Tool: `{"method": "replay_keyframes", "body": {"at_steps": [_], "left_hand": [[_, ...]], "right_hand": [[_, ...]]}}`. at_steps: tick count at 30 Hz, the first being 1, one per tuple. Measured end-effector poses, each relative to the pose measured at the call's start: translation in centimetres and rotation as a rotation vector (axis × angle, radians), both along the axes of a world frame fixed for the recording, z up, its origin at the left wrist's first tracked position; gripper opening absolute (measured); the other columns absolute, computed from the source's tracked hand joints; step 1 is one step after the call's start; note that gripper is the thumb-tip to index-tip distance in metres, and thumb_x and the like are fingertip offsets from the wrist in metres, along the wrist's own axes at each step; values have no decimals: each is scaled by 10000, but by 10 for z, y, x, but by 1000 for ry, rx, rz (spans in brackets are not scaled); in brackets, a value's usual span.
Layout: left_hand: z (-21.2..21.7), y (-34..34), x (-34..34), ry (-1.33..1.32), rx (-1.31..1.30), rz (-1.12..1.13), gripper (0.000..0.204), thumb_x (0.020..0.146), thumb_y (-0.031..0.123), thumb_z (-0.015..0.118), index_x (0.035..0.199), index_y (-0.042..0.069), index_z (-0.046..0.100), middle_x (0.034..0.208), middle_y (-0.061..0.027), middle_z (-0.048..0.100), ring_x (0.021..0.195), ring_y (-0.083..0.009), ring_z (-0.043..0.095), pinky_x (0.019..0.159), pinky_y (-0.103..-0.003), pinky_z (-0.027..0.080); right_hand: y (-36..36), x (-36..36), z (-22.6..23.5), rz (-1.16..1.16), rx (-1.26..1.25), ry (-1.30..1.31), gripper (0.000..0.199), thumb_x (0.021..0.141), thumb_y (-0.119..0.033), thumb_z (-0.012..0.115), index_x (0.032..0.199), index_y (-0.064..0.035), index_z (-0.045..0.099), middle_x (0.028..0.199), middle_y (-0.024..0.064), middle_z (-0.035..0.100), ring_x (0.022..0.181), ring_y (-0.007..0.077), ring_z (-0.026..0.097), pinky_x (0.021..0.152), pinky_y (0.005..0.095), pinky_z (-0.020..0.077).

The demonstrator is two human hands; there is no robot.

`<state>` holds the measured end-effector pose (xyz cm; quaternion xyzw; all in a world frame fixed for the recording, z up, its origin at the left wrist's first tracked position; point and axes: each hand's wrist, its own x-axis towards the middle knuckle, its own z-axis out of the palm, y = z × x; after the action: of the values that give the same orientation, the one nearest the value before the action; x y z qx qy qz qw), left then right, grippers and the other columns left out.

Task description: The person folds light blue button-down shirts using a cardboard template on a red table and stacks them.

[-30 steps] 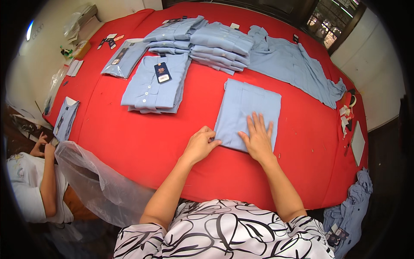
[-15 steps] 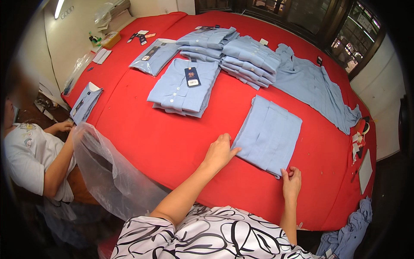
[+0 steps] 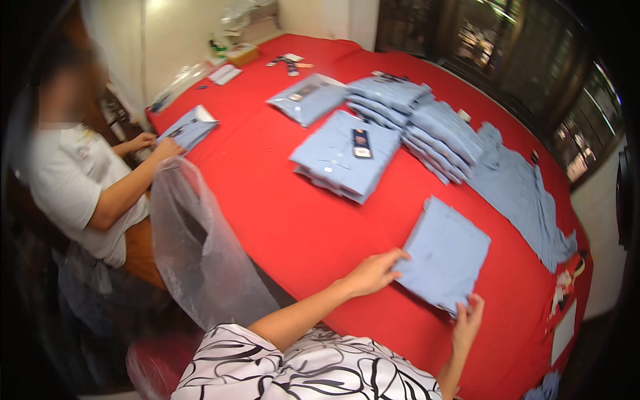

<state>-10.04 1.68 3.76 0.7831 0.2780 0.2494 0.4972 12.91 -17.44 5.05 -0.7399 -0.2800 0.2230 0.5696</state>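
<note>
A folded light-blue shirt [image 3: 445,253] lies flat on the red table [image 3: 280,200] in front of me. My left hand [image 3: 375,271] grips its near left edge, fingers curled under the cloth. My right hand [image 3: 469,320] holds the shirt's near right corner at the table's edge. Farther back sits a stack of folded blue shirts with a dark tag on top [image 3: 347,153], and behind it a taller overlapping pile of folded shirts [image 3: 427,127].
A person in a white top [image 3: 80,187] at the left handles a bagged shirt [image 3: 190,127]. A clear plastic bag [image 3: 200,247] hangs off the table's near edge. Another bagged shirt [image 3: 308,99] and an unfolded blue shirt [image 3: 520,193] lie farther back.
My hands left the top of the folded shirt and took hold of its near edge and corner. My view has swung left, bringing the other person into sight.
</note>
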Motion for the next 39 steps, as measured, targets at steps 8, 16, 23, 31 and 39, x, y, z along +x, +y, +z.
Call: {"method": "replay_keyframes", "body": {"at_steps": [8, 16, 23, 31, 39], "left_hand": [[146, 16, -36, -509, -272, -374, 218, 919, 63, 620, 1126, 5, 649, 1086, -74, 633, 918, -136, 632, 811, -286, 534], [109, 69, 2, -135, 237, -15, 250, 863, 187, 686, 1028, 0, 666, 908, -112, 673, 842, -209, 658, 718, -322, 507], [-59, 146, 58, 171, 57, 190, 273, 866, 234, 681, 1000, -3, 660, 916, -166, 691, 854, -283, 671, 758, -377, 526], [-18, 133, 39, -143, -590, -157, 467, 894, 36, 607, 1350, 77, 517, 1233, -115, 586, 1146, -198, 546, 1004, -319, 417], [-31, 133, 56, 75, -322, 41, 421, 896, -17, 602, 1314, -31, 556, 1054, -81, 653, 947, -137, 605, 862, -269, 480]], "right_hand": [[-21, 39, 129, 490, 353, -201, 563, 877, -238, 701, 1316, 46, 493, 1146, 91, 601, 1003, 155, 596, 796, 248, 489], [46, 50, 98, 405, 211, 5, 122, 791, -37, 598, 909, -7, 589, 1033, 61, 548, 777, 83, 480, 668, 206, 358], [126, 98, -71, 237, 80, 37, 383, 881, 12, 600, 1228, -92, 475, 931, 16, 574, 787, 72, 499, 682, 210, 406], [90, 71, -29, 314, 131, 307, 308, 906, -62, 624, 1206, -47, 557, 1025, 49, 599, 945, 117, 552, 842, 254, 458], [99, 65, -14, 345, -151, 142, 499, 854, -74, 675, 1334, -10, 555, 1118, 96, 622, 1068, 180, 577, 970, 289, 437]]}}
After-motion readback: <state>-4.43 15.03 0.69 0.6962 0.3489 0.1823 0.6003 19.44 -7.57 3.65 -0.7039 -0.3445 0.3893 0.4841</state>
